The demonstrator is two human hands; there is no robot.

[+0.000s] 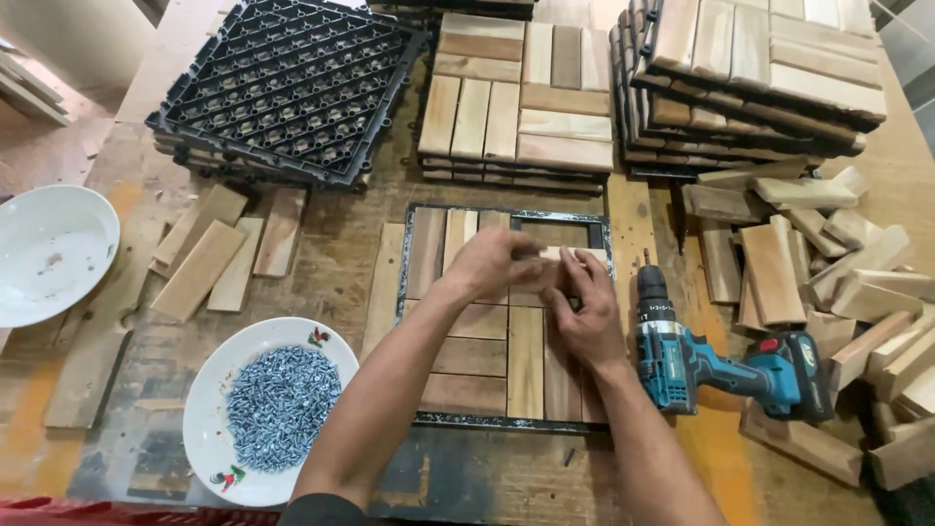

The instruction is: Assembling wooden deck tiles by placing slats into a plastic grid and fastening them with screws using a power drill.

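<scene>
Two hands meet over a black frame [421,209] lying flat on the counter [321,253]. We note the left hand [492,263] and right hand [584,312] both gripping one pale slat [560,255], held at the frame's upper right section; the left fingers [521,255] curl over its left end, the right fingers [577,273] pinch it from below. Beneath them the frame is mostly filled with wooden slats, with one gap open at its top right corner.

Just right of the frame lies a teal drill [716,365], bit pointing away from us. Further right we see a loose heap of offcuts [838,273]. At lower left stands a white plate [209,429] heaped with screws [280,404]; a second white bowl [54,248] sits at the left edge. Along the far side we record black grid bases [292,83], a stack of finished tiles [521,93] and a taller stack [750,73] at the right. A few loose slats [219,248] lie between the bowl and the frame.
</scene>
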